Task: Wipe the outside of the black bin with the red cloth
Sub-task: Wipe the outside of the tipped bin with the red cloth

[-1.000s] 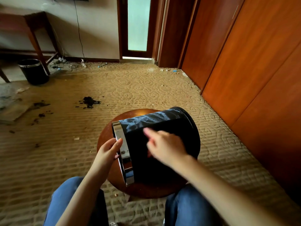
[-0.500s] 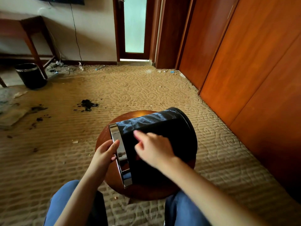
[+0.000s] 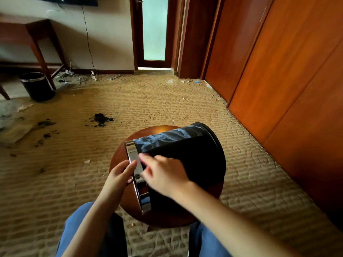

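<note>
A black bin (image 3: 196, 158) with a chrome rim band lies on its side on a round wooden stool (image 3: 120, 154), its mouth turned to the left. My left hand (image 3: 120, 175) grips the chrome rim, thumb on the band and fingers tucked round the edge. On the bin's near side, my right hand (image 3: 165, 175) presses down with its fingers stretched out over the rim band. No red cloth shows in this view; anything under my right palm is hidden.
A second black bin (image 3: 38, 86) stands at the far left beside a wooden table leg (image 3: 44, 60). Dark debris (image 3: 101, 119) and scraps lie on the patterned carpet. Wooden wardrobe panels (image 3: 287, 71) line the right side. My knees in blue jeans flank the stool.
My right hand has slid left along the bin's side, from the middle of the black wall onto the chrome rim. My left hand has kept its hold on the rim.
</note>
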The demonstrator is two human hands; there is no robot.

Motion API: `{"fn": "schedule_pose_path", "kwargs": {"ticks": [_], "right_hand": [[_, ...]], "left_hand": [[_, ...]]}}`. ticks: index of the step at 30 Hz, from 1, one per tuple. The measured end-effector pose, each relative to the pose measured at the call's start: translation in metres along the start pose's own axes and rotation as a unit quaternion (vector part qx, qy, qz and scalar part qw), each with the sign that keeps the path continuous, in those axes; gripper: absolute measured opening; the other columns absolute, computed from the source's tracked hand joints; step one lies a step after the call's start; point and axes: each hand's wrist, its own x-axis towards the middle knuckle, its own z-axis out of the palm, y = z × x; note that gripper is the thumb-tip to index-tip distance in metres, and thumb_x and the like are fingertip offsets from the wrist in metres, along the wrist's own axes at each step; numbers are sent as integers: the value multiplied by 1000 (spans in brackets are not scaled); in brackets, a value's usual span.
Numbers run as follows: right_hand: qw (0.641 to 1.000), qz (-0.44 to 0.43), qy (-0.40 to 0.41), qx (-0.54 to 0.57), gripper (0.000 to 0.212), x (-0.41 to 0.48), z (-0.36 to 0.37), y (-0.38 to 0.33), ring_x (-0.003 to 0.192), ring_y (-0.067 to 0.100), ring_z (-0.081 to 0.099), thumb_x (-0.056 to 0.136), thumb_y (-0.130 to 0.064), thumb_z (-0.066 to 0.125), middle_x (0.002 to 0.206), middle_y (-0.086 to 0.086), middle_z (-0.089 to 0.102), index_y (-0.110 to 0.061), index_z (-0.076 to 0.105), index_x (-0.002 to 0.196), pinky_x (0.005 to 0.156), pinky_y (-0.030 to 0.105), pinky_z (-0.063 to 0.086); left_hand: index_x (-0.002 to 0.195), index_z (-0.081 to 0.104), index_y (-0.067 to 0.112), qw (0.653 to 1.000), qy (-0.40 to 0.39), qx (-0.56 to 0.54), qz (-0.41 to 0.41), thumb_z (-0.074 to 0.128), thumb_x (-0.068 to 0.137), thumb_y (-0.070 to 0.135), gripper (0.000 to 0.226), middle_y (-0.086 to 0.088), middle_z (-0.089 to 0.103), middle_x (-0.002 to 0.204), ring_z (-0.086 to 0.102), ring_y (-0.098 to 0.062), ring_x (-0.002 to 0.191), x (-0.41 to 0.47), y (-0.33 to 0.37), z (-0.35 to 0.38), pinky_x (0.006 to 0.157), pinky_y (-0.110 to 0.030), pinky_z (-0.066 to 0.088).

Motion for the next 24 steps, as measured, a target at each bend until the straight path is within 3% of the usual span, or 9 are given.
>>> {"fn": "schedule_pose_path", "kwargs": {"ticks": [3, 5, 7, 11, 13, 15, 19, 21, 24], "right_hand": [[993, 103, 11, -63, 46, -5, -20, 70, 102, 30, 62, 91, -34, 45, 115, 5, 65, -35, 45, 137, 83, 34, 49], [973, 210, 19, -89, 43, -5, -40, 106, 103, 29, 62, 91, -31, 43, 113, 5, 66, -32, 50, 134, 82, 34, 48], [962, 257, 35, -81, 39, 0, -42, 109, 102, 32, 62, 92, -28, 43, 111, 10, 67, -21, 53, 129, 81, 37, 48], [993, 101, 16, -64, 48, 10, -2, 20, 100, 37, 63, 94, -29, 42, 114, 17, 62, -5, 39, 135, 77, 38, 48], [999, 17, -18, -22, 53, 7, 8, -25, 103, 39, 60, 96, -30, 41, 121, 19, 59, -6, 33, 142, 82, 40, 47], [1000, -3, -10, -5, 49, 7, 4, -20, 102, 38, 61, 95, -31, 42, 120, 16, 60, -16, 39, 143, 83, 40, 47], [988, 140, 12, -63, 47, -13, -24, 83, 102, 31, 62, 93, -35, 43, 117, 7, 64, -35, 40, 140, 83, 36, 51], [969, 227, 12, -98, 47, -28, -42, 130, 100, 29, 62, 94, -34, 43, 117, 6, 64, -37, 39, 142, 82, 33, 48], [973, 230, 22, -19, 47, -46, -50, 156, 93, 23, 59, 97, -27, 47, 115, 11, 60, -32, 39, 143, 75, 27, 42]], "left_hand": [[100, 55, -13, 1000, -4, -6, 7, 58, 95, 29, 42, -17, 56, 86, 54, -26, 84, -4, -3, 0, 77, -36, 42], [101, 53, -14, 1000, -7, -10, 6, 61, 89, 35, 51, -18, 57, 87, 55, -27, 85, -6, 0, 1, 79, -40, 42], [102, 54, -13, 1000, -5, -12, 2, 59, 93, 31, 46, -17, 58, 88, 55, -28, 86, -6, 0, 2, 79, -41, 42], [100, 60, -4, 1000, 11, -14, -3, 60, 92, 28, 34, -15, 58, 87, 55, -22, 81, -4, 1, 2, 72, -32, 42], [89, 56, -2, 1000, 7, -19, 5, 64, 87, 30, 32, -16, 50, 75, 48, -20, 67, -3, 2, 1, 58, -24, 39], [91, 55, -4, 1000, -2, -20, 7, 65, 87, 35, 40, -15, 49, 76, 48, -21, 70, -4, 3, -1, 61, -27, 40], [99, 48, -16, 1000, -17, -15, 8, 66, 78, 49, 71, -15, 55, 90, 51, -26, 84, -7, 4, -2, 77, -39, 38], [101, 49, -17, 1000, -13, -20, 5, 67, 83, 43, 65, -17, 56, 90, 52, -28, 86, -6, 4, -2, 77, -39, 38], [101, 51, -15, 1000, -10, -16, 8, 65, 86, 38, 57, -16, 56, 89, 52, -26, 86, -4, 3, -1, 75, -36, 40]]}}
